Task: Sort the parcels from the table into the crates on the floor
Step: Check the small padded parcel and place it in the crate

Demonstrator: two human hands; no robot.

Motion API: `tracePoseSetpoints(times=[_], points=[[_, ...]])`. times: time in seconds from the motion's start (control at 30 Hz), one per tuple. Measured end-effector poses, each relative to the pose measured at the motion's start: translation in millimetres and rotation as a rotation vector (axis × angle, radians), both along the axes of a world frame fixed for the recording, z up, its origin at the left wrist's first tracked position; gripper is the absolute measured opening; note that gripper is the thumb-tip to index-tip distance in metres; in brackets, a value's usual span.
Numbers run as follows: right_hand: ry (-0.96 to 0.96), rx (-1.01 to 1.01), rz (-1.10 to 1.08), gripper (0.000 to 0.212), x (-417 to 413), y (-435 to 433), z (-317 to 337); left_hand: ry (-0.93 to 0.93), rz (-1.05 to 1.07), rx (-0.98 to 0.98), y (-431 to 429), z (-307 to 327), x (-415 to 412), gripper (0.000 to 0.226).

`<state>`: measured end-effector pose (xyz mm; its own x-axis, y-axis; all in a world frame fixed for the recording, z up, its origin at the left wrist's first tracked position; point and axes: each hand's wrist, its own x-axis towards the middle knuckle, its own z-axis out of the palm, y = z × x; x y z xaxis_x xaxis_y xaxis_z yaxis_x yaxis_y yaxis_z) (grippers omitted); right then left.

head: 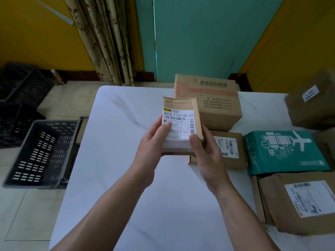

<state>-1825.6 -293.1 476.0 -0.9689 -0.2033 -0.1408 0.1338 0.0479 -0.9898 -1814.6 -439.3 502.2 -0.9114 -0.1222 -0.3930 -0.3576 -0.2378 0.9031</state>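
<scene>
Over table (116, 127) — both hands (151, 142) (206, 151) grip parcel (179, 118).

We cannot read the fine print on the label (178, 122) of the parcel (181, 104); the thumb of our left hand (152, 142) covers part of it. Our right hand (206, 154) hides the left end of a flat brown box (233, 153). The black crates (18, 91) at the upper left are cut off and too dark to make out. The upper brown box (311, 105) and the lower brown box (299, 201) run off the right edge.
</scene>
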Motion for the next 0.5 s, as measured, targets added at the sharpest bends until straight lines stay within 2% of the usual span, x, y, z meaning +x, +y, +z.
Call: tracePoseSetpoints(times=[0.07,0.13,0.2,0.3,0.37,0.43,0.5], points=[[-0.009,0.031,-0.024,0.080,0,-2,-1,0.013,-0.059,-0.011,-2,1,2,0.035],[-0.012,0.059,-0.060,0.069,-1,-3,-2,0.035,-0.115,-0.025,-5,2,5,0.039],[-0.001,0.110,-0.083,0.055,-1,-5,0,0.045,-0.143,-0.030,-9,1,9,0.052],[0.011,0.178,-0.105,0.045,0,-9,2,0.029,-0.108,-0.016,-16,-1,15,0.069],[0.030,0.236,-0.103,0.048,3,-15,3,0.008,-0.063,-0.019,-22,-1,19,0.075],[0.070,0.311,-0.091,0.045,8,-21,2,0.002,-0.022,-0.013,-28,-1,24,0.073],[0.109,0.357,-0.092,0.031,13,-29,0,-0.002,-0.003,-0.013,-37,-2,29,0.070]])
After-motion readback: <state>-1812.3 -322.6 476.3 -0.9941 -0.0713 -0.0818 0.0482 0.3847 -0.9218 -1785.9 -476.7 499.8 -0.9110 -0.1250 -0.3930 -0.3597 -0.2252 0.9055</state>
